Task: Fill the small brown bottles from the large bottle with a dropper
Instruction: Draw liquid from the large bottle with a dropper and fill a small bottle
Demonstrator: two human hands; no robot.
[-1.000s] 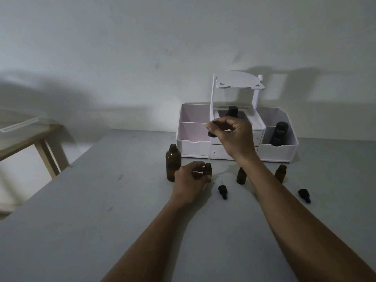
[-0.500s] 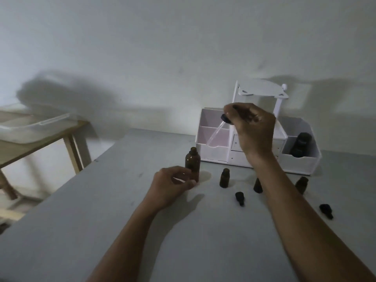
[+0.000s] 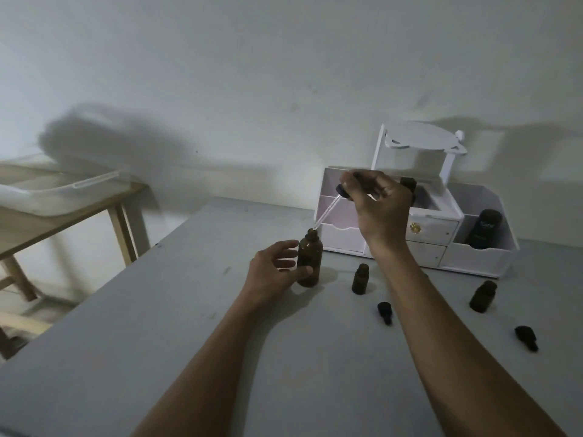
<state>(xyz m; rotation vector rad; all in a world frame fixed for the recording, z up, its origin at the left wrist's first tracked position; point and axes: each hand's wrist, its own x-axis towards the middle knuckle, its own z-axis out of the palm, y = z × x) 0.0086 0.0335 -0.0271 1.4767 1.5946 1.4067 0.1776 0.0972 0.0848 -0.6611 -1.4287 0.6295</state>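
The large brown bottle (image 3: pixel 309 259) stands upright on the grey table (image 3: pixel 189 326). My left hand (image 3: pixel 275 269) curls around its lower body, thumb in front. My right hand (image 3: pixel 377 205) pinches the black bulb of a glass dropper (image 3: pixel 328 210), which slants down to the left with its tip at the large bottle's mouth. Two small brown bottles stand open to the right, one (image 3: pixel 360 278) near the large bottle and one (image 3: pixel 482 296) further right. My right forearm hides the table between them.
Two black dropper caps (image 3: pixel 385 312) (image 3: pixel 526 336) lie on the table. A white drawer organiser (image 3: pixel 422 234) stands at the back by the wall, holding dark bottles (image 3: pixel 484 228). A wooden side table with a clear plastic tray (image 3: pixel 60 190) is at the left.
My left hand left the small bottle and took hold of the large bottle. My right hand carried the dropper left, tilted it and brought its tip down to the large bottle's mouth.
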